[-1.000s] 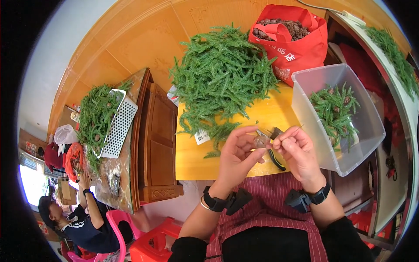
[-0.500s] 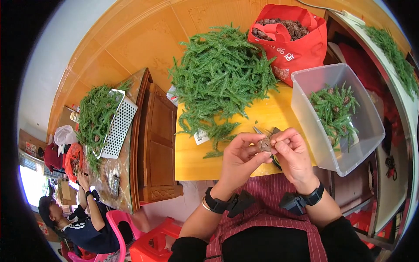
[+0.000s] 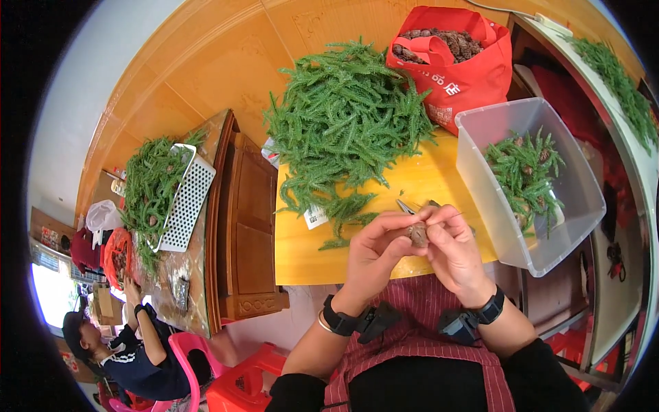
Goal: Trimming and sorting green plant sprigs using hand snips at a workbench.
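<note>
Just above the near edge of the yellow table, a small brown pine cone (image 3: 417,235) is held between my two hands. My left hand (image 3: 374,253) grips it from the left, thumb below and forefinger above. The fingers of my right hand (image 3: 456,253) are pinched together against its right side; whether a thin wire lies between them is too small to tell. Behind my fingers the metal tip of a pointed tool (image 3: 406,207) rests on the table, its other end hidden. A large heap of green artificial pine sprigs (image 3: 350,117) lies beyond my hands.
A clear plastic bin (image 3: 556,237) with sprigs and pine cones stands at the right. Behind it is a red bag (image 3: 473,86) full of cones. On the left table (image 3: 195,302) are sprigs and a white perforated basket (image 3: 189,206); a person (image 3: 130,357) sits working there.
The pine cone has turned and shifted slightly in my fingers. My right fingers have moved in closer over it. The person at the left has lowered their hands a little.
</note>
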